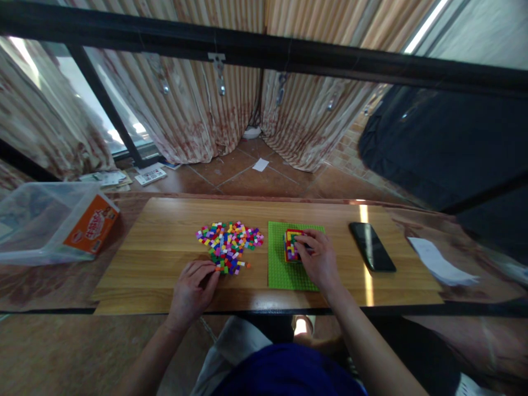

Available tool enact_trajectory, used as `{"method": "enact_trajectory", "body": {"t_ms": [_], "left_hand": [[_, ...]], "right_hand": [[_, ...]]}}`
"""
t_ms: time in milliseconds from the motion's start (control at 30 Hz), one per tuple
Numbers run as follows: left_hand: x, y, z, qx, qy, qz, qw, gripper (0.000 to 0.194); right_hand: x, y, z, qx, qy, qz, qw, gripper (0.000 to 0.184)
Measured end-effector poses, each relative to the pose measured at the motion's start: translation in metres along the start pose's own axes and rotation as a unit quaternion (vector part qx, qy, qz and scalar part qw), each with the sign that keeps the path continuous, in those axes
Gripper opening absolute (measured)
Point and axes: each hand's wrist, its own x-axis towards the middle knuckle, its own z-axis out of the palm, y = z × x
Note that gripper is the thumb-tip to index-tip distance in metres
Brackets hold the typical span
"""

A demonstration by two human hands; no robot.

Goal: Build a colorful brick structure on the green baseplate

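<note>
A loose pile of small multicoloured building bricks (pixel 231 241) lies on the wooden board. My left hand (pixel 193 289) rests at the pile's near left edge, thumb and forefinger closed together by an orange brick; whether they grip it is hard to see. To the right lies a green studded baseplate (pixel 284 278), carrying a low block of stacked bricks (pixel 291 250) in red, yellow, purple and other colours. My right hand (pixel 320 261) is over the block's right side, its fingertips pinched at the top. Whatever sits in that pinch is mostly hidden by the fingers.
A black phone (pixel 372 246) lies right of the baseplate, with white paper (pixel 441 261) beyond it. At the far left stands a clear plastic bin (pixel 37 220) with an orange label. A dark metal bar (pixel 264 49) crosses above, before striped curtains (pixel 198 110).
</note>
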Motion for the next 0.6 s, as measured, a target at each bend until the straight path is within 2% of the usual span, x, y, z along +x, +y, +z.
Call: {"method": "enact_trajectory", "body": {"t_ms": [300, 600], "left_hand": [[0.0017, 0.0026, -0.0008, -0.007, -0.003, -0.011, 1.0, 0.006], [0.0011, 0.0026, -0.0011, -0.002, -0.004, -0.008, 1.0, 0.007]], "right_hand": [[-0.0026, -0.003, -0.0003, -0.028, -0.008, -0.019, 0.999, 0.019], [0.0004, -0.0032, 0.0043, -0.057, -0.001, -0.021, 0.998, 0.012]]}}
